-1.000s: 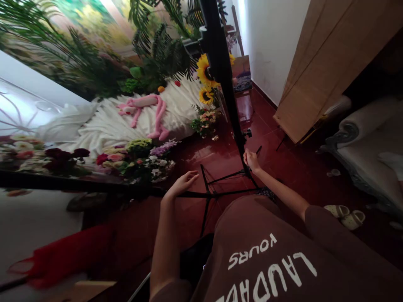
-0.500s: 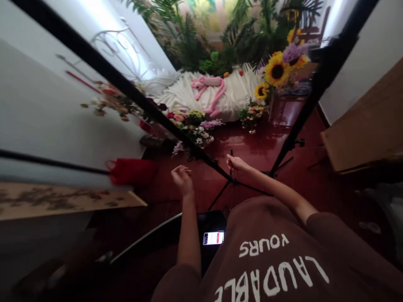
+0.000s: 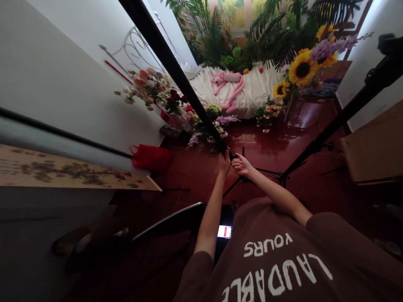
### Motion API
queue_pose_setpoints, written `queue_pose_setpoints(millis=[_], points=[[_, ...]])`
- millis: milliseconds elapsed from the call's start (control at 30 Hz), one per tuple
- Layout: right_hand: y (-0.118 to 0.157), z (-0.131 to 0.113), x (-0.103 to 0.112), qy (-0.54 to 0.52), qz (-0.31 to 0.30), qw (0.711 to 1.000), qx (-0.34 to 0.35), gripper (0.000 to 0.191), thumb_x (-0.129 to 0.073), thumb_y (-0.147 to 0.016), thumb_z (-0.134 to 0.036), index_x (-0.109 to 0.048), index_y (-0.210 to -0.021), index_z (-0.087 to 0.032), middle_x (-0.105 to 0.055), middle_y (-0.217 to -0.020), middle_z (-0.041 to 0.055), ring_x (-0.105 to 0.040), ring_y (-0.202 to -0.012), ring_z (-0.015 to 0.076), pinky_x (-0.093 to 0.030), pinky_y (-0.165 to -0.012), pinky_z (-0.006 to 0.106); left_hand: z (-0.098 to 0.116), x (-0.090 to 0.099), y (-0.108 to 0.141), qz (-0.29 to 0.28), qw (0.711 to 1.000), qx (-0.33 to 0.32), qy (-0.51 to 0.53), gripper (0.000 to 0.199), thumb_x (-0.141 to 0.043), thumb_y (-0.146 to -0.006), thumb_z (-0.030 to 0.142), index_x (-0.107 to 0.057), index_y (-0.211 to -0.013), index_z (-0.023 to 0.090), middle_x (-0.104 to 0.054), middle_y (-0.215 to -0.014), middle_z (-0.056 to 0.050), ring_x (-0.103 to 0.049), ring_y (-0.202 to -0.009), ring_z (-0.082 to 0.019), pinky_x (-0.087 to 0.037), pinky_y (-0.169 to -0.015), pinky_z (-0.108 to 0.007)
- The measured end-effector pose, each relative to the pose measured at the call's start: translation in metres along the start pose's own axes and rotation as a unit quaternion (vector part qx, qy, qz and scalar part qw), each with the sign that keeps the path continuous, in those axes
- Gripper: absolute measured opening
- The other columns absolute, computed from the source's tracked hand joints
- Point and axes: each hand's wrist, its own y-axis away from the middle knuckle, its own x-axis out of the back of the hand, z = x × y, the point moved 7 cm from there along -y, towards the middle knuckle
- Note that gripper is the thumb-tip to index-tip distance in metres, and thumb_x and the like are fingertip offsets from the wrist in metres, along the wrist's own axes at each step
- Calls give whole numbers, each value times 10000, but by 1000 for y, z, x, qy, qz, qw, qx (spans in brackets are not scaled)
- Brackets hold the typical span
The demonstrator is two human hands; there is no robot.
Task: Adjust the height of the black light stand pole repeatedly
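Left hand has moved onto the black pole

The left hand wraps a slanting black pole; just beside it, the right hand pinches a small dark fitting on the pole. Beyond the hands, a pink plush toy lies on white cloth, sunflowers to its right. Right of the hands slants a second pole; left of them sits a red bag. A lit phone screen shows nearer the body.
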Motion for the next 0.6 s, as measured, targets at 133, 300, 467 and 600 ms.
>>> queue_pose_setpoints(millis=[133, 300, 467, 600], points=[[-10, -8, 0, 133, 22, 990, 39, 413, -295, -1052, -295, -157, -665, -249, -178, -489, -109, -105, -412, 71, -158, -347, 130, 7, 5, -3, -42, 998, -48, 0, 630, -518, -865, 726, -686, -1087, 161, -747, -1045, -171, -701, -1074, -247, -524, -953, -362], [-5, -34, 21, 450, 135, 862, 191, 383, -613, -836, -230, -300, -615, -238, -263, -507, -98, -270, -474, 80, -221, -446, 167, 8, 9, -2, -40, 997, -60, 25, 661, -521, -848, 746, -706, -1060, 148, -742, -1085, -191, -711, -1042, -242, -540, -919, -352], [25, -79, 11, 697, 187, 609, 329, 137, -630, -745, -166, -503, -729, -214, -504, -662, -43, -498, -653, 129, -372, -642, 217, 5, 8, 1, -24, 998, -61, 24, 622, -529, -854, 736, -699, -1050, 170, -733, -1118, -179, -699, -1065, -244, -522, -950, -369], [23, -77, -35, 734, 113, 536, 401, 553, -777, -670, -312, -542, -1155, -185, -645, -1180, 123, -610, -1068, 249, -464, -918, 333, 11, -4, 4, 2, 999, -38, 32, 589, -481, -901, 703, -665, -1097, 179, -739, -1068, -151, -704, -1039, -222, -525, -935, -355]])
